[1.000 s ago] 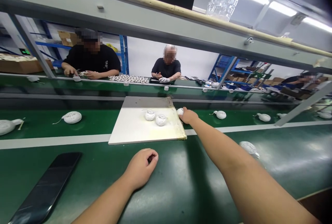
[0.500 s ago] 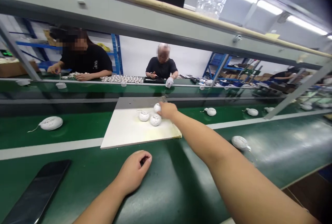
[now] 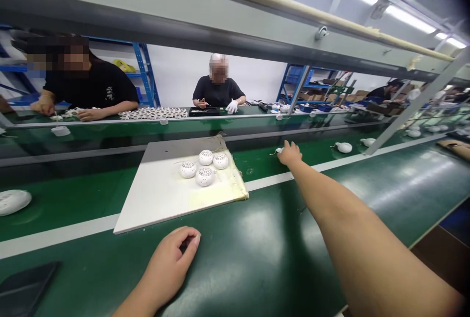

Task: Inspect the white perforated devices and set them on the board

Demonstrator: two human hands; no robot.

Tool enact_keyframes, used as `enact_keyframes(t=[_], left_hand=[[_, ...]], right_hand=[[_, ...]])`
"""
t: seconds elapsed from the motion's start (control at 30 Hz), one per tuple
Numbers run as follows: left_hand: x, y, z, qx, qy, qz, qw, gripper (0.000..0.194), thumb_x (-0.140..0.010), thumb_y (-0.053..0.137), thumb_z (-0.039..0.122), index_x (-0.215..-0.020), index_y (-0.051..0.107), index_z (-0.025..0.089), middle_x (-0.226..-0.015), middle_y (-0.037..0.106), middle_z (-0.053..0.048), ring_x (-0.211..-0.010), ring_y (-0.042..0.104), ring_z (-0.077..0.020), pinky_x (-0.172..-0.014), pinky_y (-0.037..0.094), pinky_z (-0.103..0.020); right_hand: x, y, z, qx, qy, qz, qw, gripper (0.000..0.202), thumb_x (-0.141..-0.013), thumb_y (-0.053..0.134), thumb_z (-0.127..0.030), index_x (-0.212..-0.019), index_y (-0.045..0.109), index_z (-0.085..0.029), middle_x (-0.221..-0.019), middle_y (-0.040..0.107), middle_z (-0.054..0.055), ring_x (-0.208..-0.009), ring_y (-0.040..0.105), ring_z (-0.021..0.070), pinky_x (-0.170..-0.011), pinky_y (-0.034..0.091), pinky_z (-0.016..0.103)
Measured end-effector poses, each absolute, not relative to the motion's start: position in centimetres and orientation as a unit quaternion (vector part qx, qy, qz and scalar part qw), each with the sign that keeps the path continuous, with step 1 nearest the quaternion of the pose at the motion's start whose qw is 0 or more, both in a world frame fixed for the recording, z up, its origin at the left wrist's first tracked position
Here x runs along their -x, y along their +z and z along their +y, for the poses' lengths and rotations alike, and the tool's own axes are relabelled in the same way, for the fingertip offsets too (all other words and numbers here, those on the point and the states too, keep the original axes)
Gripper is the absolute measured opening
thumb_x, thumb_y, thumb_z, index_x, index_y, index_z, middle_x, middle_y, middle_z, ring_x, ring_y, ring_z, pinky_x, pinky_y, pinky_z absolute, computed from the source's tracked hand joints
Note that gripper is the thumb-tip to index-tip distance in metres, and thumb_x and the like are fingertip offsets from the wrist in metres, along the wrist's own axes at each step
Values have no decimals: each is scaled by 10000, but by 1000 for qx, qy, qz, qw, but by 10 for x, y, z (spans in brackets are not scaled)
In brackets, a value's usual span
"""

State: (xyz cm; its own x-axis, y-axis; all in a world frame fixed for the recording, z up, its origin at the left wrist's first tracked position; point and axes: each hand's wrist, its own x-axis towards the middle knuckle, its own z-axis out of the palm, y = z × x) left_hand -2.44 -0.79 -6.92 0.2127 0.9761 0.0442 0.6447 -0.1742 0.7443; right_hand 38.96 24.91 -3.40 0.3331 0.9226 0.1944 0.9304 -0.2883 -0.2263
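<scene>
Holds the right hand [image 3: 291, 154] at a white piece [image 3: 279, 150] on the green belt [image 3: 81, 199], just right of the pale board [image 3: 143, 199].
Spreads that hand over the piece, hiding most of it; cannot tell whether gripping it or merely touching. Rests the left hand [image 3: 173, 268] on the green worktop [image 3: 238, 258] in front of the board, loosely curled; cannot see fully into the palm, so cannot tell of anything held there. Has four round white vented pieces [image 3: 204, 177] grouped toward the right side of the board, and the board lying across the white strip [image 3: 66, 234]. Shows more white pieces [image 3: 344, 147] farther right along the belt, another piece [image 3: 14, 202] at the left edge, and a dark flat object [image 3: 25, 287] at bottom left. Faces two co-workers [image 3: 91, 84] in black, one with a white glove [image 3: 232, 106].
</scene>
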Motion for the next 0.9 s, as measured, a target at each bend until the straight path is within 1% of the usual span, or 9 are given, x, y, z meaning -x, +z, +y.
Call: enact_keyframes(t=[0.07, 0.13, 0.37, 0.47, 0.57, 0.67, 0.73, 0.8, 0.9], left_hand=[[25, -69, -8, -715, 272, 568, 303, 335, -968, 443, 451, -906, 688, 231, -954, 710, -37, -898, 655, -214, -819, 518, -319], [25, -69, -8, -714, 273, 571, 300, 342, -965, 446, 461, -915, 691, 227, -964, 713, -45, -906, 656, -223, -826, 520, -329], [26, -65, -8, -721, 280, 562, 293, 344, -960, 450, 460, -906, 687, 217, -957, 722, -41, -901, 666, -226, -823, 516, -331], [27, -66, -8, -717, 293, 561, 292, 342, -955, 456, 463, -898, 677, 209, -951, 723, -40, -907, 666, -227, -849, 509, -340], [26, -67, -10, -694, 317, 561, 321, 344, -952, 465, 465, -938, 664, 185, -954, 712, -58, -917, 662, -229, -890, 506, -365], [19, -59, -19, -676, 373, 548, 321, 356, -943, 503, 437, -1141, 621, 165, -1120, 673, -97, -991, 649, -222, -896, 519, -359], [10, -47, -25, -708, 396, 522, 263, 433, -925, 560, 406, -1290, 544, 174, -1303, 588, -120, -1107, 607, -227, -919, 515, -347], [3, -32, -29, -763, 378, 492, 182, 514, -895, 630, 403, -1342, 503, 184, -1384, 532, -121, -1208, 546, -247, -990, 480, -362], [-4, -18, -27, -809, 313, 487, 102, 462, -917, 612, 442, -1273, 546, 157, -1263, 617, -122, -1175, 559, -274, -1016, 445, -404]], right_hand=[[-411, -49, 244, 810, 3, -565, 158, 611, -888, 563, -237, -1444, 392, -49, -1398, 484, 295, -1279, 507, 360, -1011, 425, 457], [-417, -60, 238, 808, 3, -563, 176, 577, -893, 557, -253, -1421, 417, -68, -1374, 512, 260, -1232, 546, 324, -1002, 432, 400], [-384, -54, 204, 744, -9, -626, 232, 701, -839, 642, -292, -1461, 373, -118, -1424, 488, 195, -1291, 498, 310, -1079, 381, 373], [-364, -38, 176, 703, 27, -668, 242, 762, -792, 713, -328, -1456, 385, -148, -1378, 552, 155, -1216, 565, 265, -1025, 440, 340], [-337, -23, 136, 600, 201, -726, 268, 688, -737, 768, -367, -1341, 498, -178, -1276, 634, 119, -1056, 645, 228, -914, 509, 330], [-302, -11, 92, 454, 419, -732, 288, 406, -804, 699, -378, -1150, 608, -186, -1131, 696, 81, -993, 667, 212, -896, 513, 341], [-279, -6, 70, 393, 514, -700, 303, 365, -793, 716, -373, -1089, 639, -174, -1066, 710, 68, -956, 668, 198, -882, 506, 330], [-258, -4, 58, 339, 581, -679, 296, 369, -768, 750, -361, -1064, 663, -159, -1030, 715, 63, -922, 660, 182, -863, 498, 310], [-235, -12, 55, 268, 649, -656, 277, 392, -744, 780, -366, -1048, 689, -136, -995, 711, 66, -867, 641, 161, -815, 489, 278]])
